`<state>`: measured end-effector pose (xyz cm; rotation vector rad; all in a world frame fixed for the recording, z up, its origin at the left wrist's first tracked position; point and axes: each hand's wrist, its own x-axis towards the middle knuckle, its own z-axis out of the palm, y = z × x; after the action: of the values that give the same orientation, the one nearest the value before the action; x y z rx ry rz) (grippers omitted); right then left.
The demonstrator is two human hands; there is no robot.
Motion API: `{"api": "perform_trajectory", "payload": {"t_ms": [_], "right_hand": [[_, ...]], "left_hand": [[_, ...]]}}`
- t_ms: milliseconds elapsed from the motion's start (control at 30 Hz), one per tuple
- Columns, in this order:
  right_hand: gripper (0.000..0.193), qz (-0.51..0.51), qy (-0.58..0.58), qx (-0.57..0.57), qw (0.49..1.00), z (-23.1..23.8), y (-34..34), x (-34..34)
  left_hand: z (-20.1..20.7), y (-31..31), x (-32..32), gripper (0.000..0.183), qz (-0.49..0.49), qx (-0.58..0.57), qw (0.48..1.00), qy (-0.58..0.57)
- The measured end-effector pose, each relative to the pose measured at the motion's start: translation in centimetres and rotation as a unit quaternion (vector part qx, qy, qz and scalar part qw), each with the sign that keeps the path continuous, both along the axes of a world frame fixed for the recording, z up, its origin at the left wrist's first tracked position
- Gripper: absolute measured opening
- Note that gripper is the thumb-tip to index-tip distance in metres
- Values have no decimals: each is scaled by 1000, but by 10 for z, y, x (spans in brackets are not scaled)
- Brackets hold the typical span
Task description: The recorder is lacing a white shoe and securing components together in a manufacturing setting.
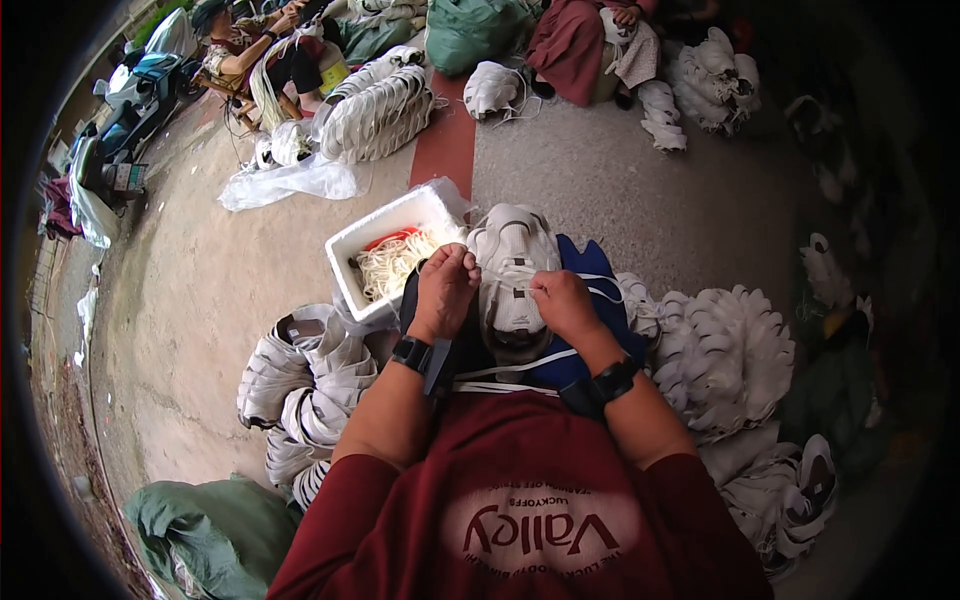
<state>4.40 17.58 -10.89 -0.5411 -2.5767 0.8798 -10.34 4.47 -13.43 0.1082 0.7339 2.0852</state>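
Note:
A white shoe [518, 308] lies in front of me with its toe towards the far side, on dark blue cloth over my lap. Over its left edge is my left hand [447, 290], fingers pinched closed; what they hold is too small to make out. My right hand [567, 305] is closed at the right side of the shoe's lacing area. From beside it a white shoelace [603, 277] loops out to the right over the blue cloth [628, 340]. Left of the shoe stands a white foam box [342, 243] with a heap of off-white laces [392, 265] inside.
Stacked white shoes [310, 385] lie at my left, and more shoes [725, 355] at my right. A green sack [215, 535] sits at lower left. Ahead are shoe bundles [375, 115], another green sack [475, 35] and seated people [575, 50]. Scooters [140, 90] stand far left.

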Motion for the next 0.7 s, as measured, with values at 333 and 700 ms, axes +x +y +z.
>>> {"api": "perform_trajectory", "payload": {"t_ms": [333, 700], "right_hand": [[7, -10, -166, 173, 971, 16, -11, -7], [8, 62, -154, 220, 961, 20, -5, -9]], "left_hand": [[-6, -5, -4, 11, 15, 21, 999, -26], [-10, -5, -3, 9, 18, 17, 999, -25]]}}
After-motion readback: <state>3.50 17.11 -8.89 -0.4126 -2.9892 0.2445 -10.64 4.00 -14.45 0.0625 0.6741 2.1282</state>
